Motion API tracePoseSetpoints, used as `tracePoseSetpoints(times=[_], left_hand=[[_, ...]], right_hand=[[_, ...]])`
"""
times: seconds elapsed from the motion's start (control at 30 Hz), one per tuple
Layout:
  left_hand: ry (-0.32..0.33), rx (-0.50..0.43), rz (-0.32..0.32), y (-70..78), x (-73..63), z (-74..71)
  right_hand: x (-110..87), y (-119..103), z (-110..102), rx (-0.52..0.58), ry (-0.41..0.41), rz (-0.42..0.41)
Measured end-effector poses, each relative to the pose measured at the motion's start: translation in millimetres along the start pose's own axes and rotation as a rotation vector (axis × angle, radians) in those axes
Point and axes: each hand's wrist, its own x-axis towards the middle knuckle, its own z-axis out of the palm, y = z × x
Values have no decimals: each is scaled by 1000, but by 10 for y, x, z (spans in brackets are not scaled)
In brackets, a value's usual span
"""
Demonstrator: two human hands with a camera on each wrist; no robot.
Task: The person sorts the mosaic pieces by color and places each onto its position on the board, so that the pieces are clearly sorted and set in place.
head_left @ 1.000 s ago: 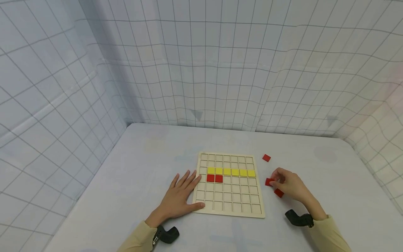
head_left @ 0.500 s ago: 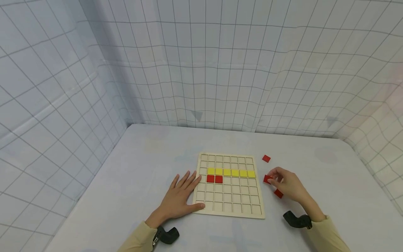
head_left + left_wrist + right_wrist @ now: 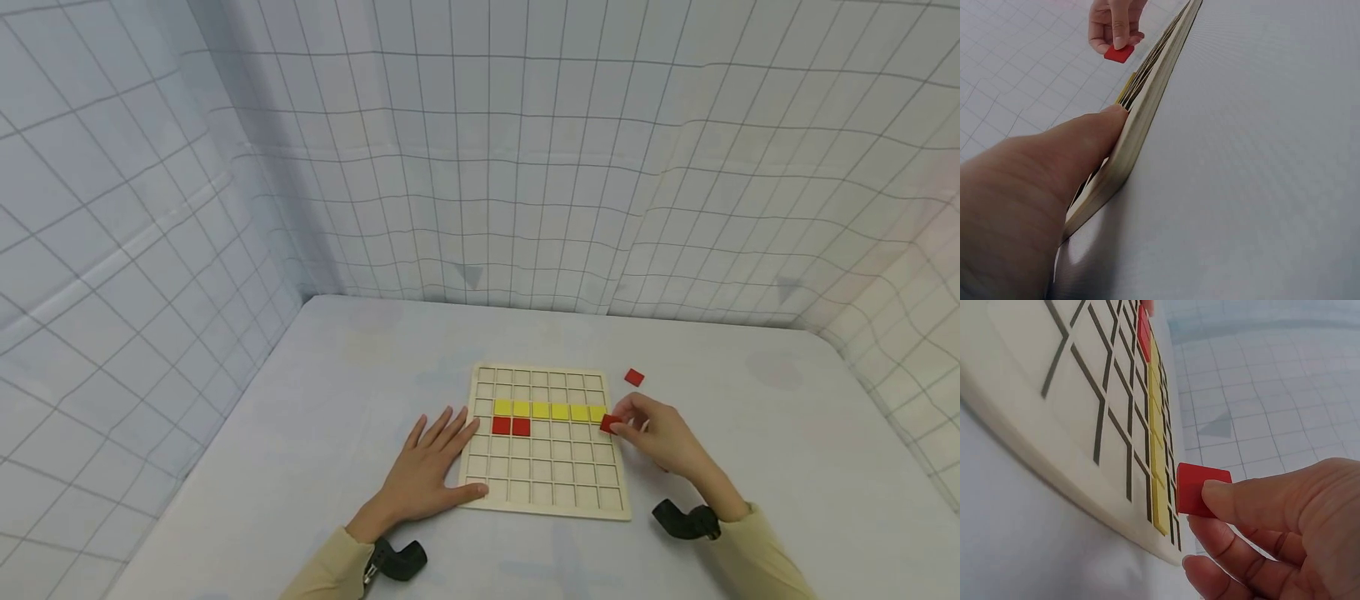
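Right hand (image 3: 660, 437) pinches a red tile (image 3: 608, 424) between thumb and fingers, raised at the grid board's (image 3: 551, 510) right edge. Left hand (image 3: 429, 475): fingers straight, spread along the board's left edge, thumb on its near-left corner. On the board: six yellow tiles (image 3: 540, 410), two seated red tiles (image 3: 501, 426). Loose red tile (image 3: 634, 377): just beside its far-right corner.

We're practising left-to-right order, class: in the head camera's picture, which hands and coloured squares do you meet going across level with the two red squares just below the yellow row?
Left hand → first red square → second red square → held red square → right hand.
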Motion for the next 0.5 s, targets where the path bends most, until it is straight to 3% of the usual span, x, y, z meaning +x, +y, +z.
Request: tracePoseSetpoints(times=[0.27,0.5], left_hand=[[-9,13,-7,1,5,-2],[-14,14,-12,7,10,2]], right_hand=[[103,-147,114,49,-9,-100],[201,-252,270,61,-53,-132]])
